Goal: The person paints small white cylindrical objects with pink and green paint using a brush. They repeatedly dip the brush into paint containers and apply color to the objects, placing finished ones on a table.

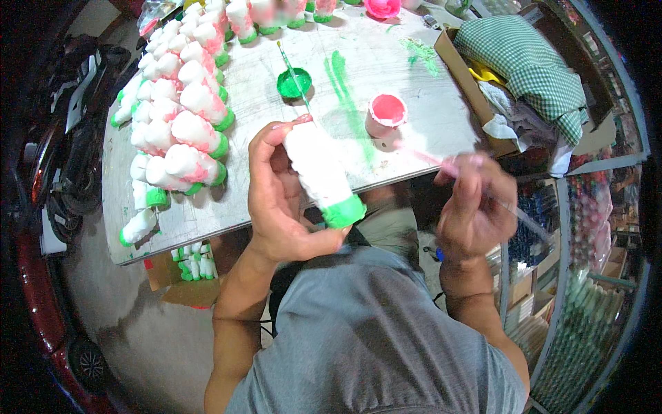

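Observation:
My left hand (276, 186) holds a white molded figurine (318, 165) with a green-painted base, tilted, its ends between fingertips and thumb. In my right hand (479, 203) is a slim paintbrush (441, 164) with pink on its tip end; both are smeared by motion. The brush points toward a small cup of pink paint (386, 114) near the table's front edge. Past the figurine stands a shallow dish of green paint (294, 83), with another paintbrush (291, 69) resting across it. The figurine's fine shape is washed out by bright light.
Rows of white figurines (196, 131) with pink patches and green bases fill the left of the paint-smeared table (227, 214). An open cardboard box (476, 96) with checked cloth stands at the right. Below the table's left front, another box (179, 276) contains green-and-white pieces. Shelving lines the right side.

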Demonstrator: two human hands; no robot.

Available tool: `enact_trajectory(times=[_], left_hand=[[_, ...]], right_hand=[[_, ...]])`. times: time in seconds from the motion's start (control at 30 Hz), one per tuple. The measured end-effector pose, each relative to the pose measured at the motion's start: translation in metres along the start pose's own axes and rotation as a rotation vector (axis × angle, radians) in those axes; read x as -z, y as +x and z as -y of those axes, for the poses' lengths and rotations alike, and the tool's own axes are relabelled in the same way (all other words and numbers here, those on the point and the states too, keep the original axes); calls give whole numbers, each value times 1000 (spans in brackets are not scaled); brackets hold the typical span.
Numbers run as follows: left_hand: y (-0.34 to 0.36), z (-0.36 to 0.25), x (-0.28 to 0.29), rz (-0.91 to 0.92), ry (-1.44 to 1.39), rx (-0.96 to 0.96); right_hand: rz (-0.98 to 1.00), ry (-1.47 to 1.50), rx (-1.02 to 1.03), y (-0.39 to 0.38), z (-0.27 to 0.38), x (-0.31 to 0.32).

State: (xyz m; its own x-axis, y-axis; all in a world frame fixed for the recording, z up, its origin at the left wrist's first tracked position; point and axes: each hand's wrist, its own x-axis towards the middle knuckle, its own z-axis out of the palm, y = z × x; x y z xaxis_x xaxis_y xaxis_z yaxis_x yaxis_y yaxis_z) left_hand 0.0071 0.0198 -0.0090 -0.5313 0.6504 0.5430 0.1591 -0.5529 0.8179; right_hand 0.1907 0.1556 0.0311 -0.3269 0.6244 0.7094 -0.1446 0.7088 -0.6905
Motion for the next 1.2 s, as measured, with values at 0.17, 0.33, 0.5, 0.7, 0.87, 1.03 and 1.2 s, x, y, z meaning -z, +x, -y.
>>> enact_trajectory(times=[0.17,0.33,0.5,0.7,0.87,1.03,1.2], left_hand=[[0,-10,11,-23,-235,279],[-3,-9,1,-163,-361,339],[-4,-7,6,-185,-647,558],[-1,-14,-3,-110,-304,409],[0,-1,6,90,321,-11],[3,2,4,131,373,-86],[4,3,2,149,431,-93]], right_hand=[[237,-332,56,65,-18,-8],[466,-483,155,87,-36,-23],[620,-532,101,96,-51,-30],[360,-244,-152,99,-42,-12],[395,-255,-121,90,-39,8],[392,-258,-82,90,-36,18],[408,-200,-59,90,-39,14]])
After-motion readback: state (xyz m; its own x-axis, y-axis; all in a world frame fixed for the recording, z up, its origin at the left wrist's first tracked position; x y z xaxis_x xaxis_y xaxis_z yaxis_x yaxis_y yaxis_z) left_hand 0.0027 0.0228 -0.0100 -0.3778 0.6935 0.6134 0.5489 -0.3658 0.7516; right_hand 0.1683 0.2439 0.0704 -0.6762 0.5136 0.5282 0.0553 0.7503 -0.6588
